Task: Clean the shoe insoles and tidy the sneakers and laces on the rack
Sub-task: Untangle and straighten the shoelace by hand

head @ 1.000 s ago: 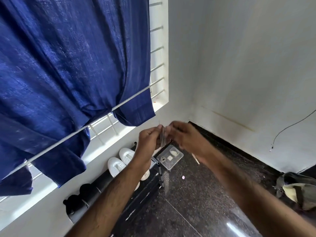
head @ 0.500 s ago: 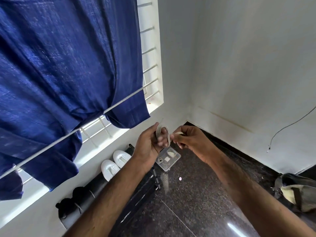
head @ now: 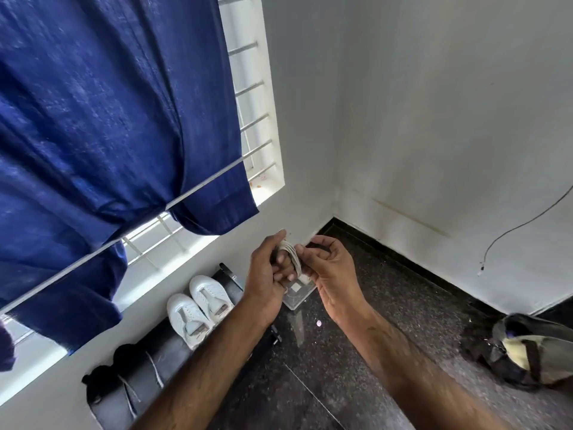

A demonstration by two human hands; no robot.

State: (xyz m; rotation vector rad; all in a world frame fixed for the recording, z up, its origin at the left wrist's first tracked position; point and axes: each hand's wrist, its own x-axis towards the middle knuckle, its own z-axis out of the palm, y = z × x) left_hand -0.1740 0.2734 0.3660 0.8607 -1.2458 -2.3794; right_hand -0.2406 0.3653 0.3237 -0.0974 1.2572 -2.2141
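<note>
A white shoelace [head: 291,252] is coiled in loops around the fingers of my left hand [head: 268,274]. My right hand [head: 328,268] pinches the lace's end beside the coil. Both hands hover above a clear plastic box [head: 299,294] at the end of the dark shoe rack [head: 169,349]. Two white sneakers [head: 198,305] stand side by side on the rack below the window, without laces. A pair of black shoes [head: 105,380] sits further left on the rack.
A blue curtain [head: 102,135] hangs over the barred window at the left. The floor [head: 387,305] is dark polished stone, with a dark bag [head: 527,352] lying at the right. A thin cable [head: 524,225] dangles on the white wall.
The lace has been wound further around my left fingers, into a thicker coil. My hands have dropped slightly toward the clear box.
</note>
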